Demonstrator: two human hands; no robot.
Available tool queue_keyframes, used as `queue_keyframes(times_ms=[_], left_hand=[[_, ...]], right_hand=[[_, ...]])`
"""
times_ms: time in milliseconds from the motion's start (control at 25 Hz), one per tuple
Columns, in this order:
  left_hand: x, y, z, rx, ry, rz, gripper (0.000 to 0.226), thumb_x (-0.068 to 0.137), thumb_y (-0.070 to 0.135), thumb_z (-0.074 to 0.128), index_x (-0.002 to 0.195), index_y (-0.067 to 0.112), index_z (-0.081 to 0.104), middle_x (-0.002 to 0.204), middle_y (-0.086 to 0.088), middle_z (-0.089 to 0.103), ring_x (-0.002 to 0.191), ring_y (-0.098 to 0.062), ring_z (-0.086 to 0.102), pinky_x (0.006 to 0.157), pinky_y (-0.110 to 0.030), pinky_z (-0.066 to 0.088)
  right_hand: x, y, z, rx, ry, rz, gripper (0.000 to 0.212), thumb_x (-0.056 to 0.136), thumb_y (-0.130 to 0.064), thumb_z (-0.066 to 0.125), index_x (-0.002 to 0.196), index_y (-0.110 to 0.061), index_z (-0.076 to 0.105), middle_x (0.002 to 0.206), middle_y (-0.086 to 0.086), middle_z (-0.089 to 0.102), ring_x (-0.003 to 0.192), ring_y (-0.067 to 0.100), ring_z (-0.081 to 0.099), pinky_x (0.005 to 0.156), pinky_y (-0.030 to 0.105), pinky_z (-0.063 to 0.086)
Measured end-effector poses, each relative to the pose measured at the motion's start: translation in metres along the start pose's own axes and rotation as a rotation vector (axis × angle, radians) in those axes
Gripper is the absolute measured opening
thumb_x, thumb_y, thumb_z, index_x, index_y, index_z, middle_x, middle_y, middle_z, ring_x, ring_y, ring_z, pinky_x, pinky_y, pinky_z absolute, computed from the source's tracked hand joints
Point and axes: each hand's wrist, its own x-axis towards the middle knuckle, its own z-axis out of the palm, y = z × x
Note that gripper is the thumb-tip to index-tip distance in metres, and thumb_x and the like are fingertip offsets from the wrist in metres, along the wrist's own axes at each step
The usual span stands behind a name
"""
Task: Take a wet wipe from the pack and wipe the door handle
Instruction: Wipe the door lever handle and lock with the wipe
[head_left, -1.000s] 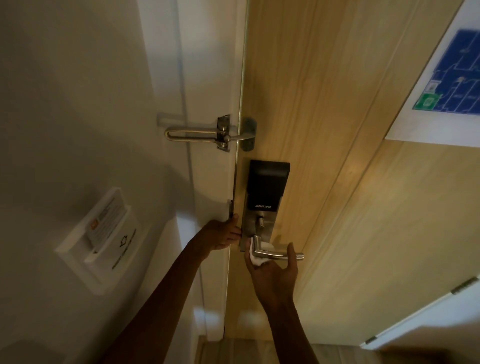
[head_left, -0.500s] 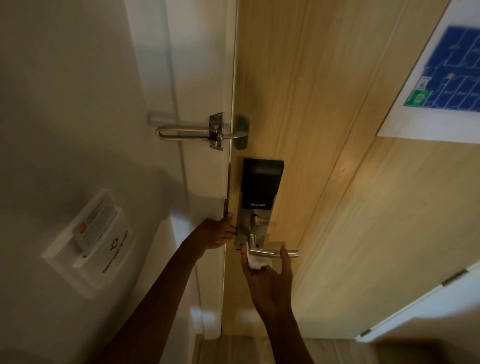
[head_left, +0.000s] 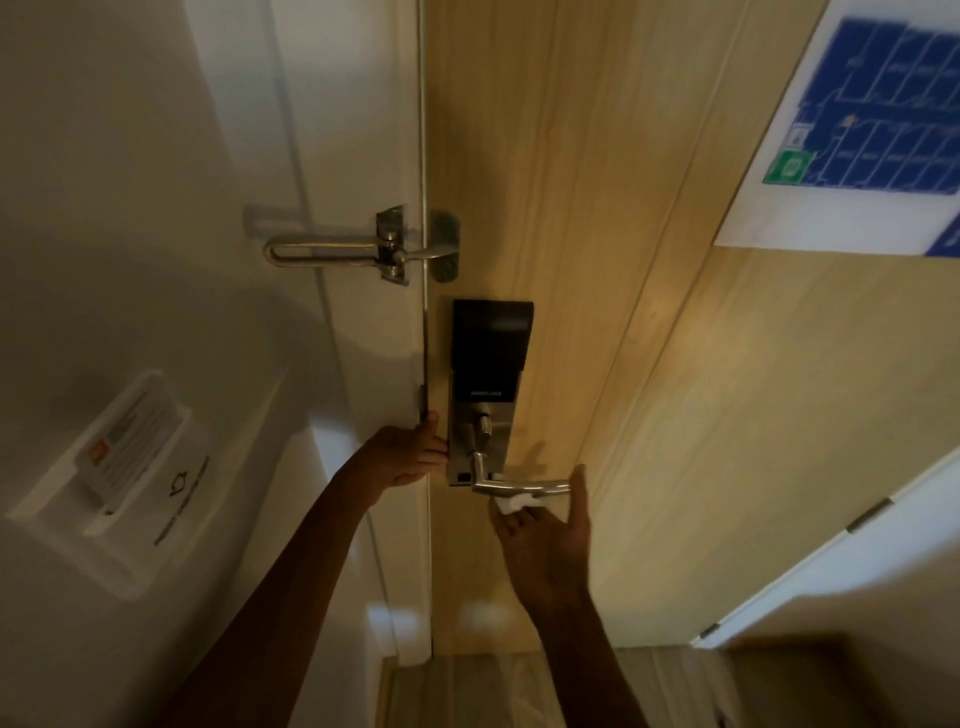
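Since the earlier frames the right hand (head_left: 545, 545) has slid rightward along the door handle (head_left: 519, 487); its thumb now stands at the lever's free right end, where before it was nearer the middle. The wet wipe (head_left: 511, 504) (one, bunched and white) sits just under the lever, pinched against it by the fingers (head_left: 506, 522) from below. The left hand (head_left: 410, 457) has stayed at the door (head_left: 545, 182) edge, fingers curled around it beside the lock plate (head_left: 491, 364). Counted: two hands, one handle, one wipe, one swing latch (head_left: 363, 252), one wall card holder (head_left: 119, 467), one floor plan (head_left: 878, 114).
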Motion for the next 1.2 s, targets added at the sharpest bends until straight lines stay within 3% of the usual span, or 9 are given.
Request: queue_keyframes(times_ms=[120,240,360,480,520,640,840,1080,1200], left_hand=[[-0.003,0.004,0.008,-0.005,-0.042,-0.038,0.061,0.098,0.051,0.032,0.120,0.002,0.061,0.125,-0.012,0.065,0.120,-0.026,0.060,0.103,-0.034,0.045],[-0.008,0.011,0.015,0.016,-0.084,-0.039,0.064,0.100,0.048,0.025,0.131,-0.002,0.052,0.135,-0.016,0.057,0.127,-0.027,0.054,0.107,-0.034,0.042],[-0.013,0.017,0.015,0.004,-0.099,-0.050,0.065,0.101,0.046,0.023,0.135,-0.003,0.047,0.141,-0.018,0.051,0.132,-0.028,0.049,0.109,-0.034,0.038],[-0.014,0.017,0.012,0.038,-0.120,-0.047,0.066,0.100,0.048,0.021,0.136,-0.002,0.046,0.142,-0.018,0.050,0.133,-0.027,0.047,0.112,-0.036,0.036],[-0.015,0.017,0.011,0.048,-0.117,-0.039,0.067,0.100,0.048,0.022,0.135,-0.002,0.047,0.141,-0.018,0.051,0.133,-0.027,0.048,0.112,-0.036,0.037],[-0.014,0.016,0.008,0.045,-0.119,-0.033,0.067,0.100,0.049,0.022,0.135,-0.002,0.047,0.142,-0.019,0.050,0.133,-0.028,0.047,0.113,-0.037,0.036],[-0.020,0.022,0.010,0.024,-0.151,-0.062,0.067,0.102,0.046,0.013,0.142,-0.002,0.038,0.149,-0.019,0.040,0.140,-0.028,0.037,0.117,-0.036,0.029],[-0.014,0.016,0.011,0.033,-0.109,-0.042,0.066,0.100,0.048,0.022,0.135,-0.002,0.048,0.141,-0.018,0.051,0.132,-0.028,0.048,0.113,-0.037,0.036],[-0.016,0.020,0.011,0.000,-0.142,-0.064,0.066,0.101,0.047,0.020,0.139,-0.002,0.043,0.145,-0.019,0.046,0.136,-0.028,0.043,0.115,-0.036,0.032]], right_hand=[[-0.003,-0.003,-0.006,-0.007,0.067,-0.100,0.119,0.053,-0.056,0.085,0.148,-0.010,0.029,0.139,0.025,0.046,0.126,0.038,0.049,0.112,0.049,0.033],[0.000,-0.032,-0.015,-0.134,0.022,-0.258,0.108,0.043,-0.051,0.092,0.134,-0.012,0.049,0.103,0.009,0.062,0.089,0.018,0.064,0.094,0.031,0.049],[0.007,-0.021,-0.012,-0.785,0.068,-0.424,0.045,0.084,-0.045,0.064,0.115,-0.012,0.059,0.101,0.002,0.060,0.079,0.002,0.054,0.076,0.018,0.047],[0.018,-0.014,-0.027,-1.462,0.141,-0.798,0.037,0.101,-0.013,0.042,0.134,0.001,0.049,0.132,0.021,0.054,0.086,0.004,0.059,0.075,0.000,0.044],[0.023,-0.014,-0.038,-1.634,0.123,-0.888,0.039,0.102,-0.013,0.039,0.137,0.002,0.047,0.138,0.023,0.050,0.096,0.012,0.063,0.082,0.001,0.045],[0.034,-0.018,-0.058,-2.025,0.030,-1.175,0.043,0.097,-0.012,0.044,0.138,0.001,0.046,0.143,0.022,0.047,0.136,0.037,0.040,0.104,0.042,0.045],[0.033,-0.008,-0.036,-2.174,-0.088,-1.173,0.034,0.090,-0.004,0.052,0.123,0.001,0.058,0.122,0.023,0.064,0.120,0.039,0.058,0.100,0.053,0.048],[0.020,-0.009,-0.008,-1.933,-0.363,-1.094,0.033,0.101,-0.029,0.041,0.127,-0.015,0.055,0.126,-0.002,0.058,0.122,0.009,0.050,0.104,0.027,0.043],[0.030,-0.022,-0.018,-2.050,-0.251,-1.143,0.040,0.099,-0.030,0.040,0.127,-0.007,0.057,0.127,0.012,0.061,0.120,0.026,0.056,0.101,0.038,0.047]])
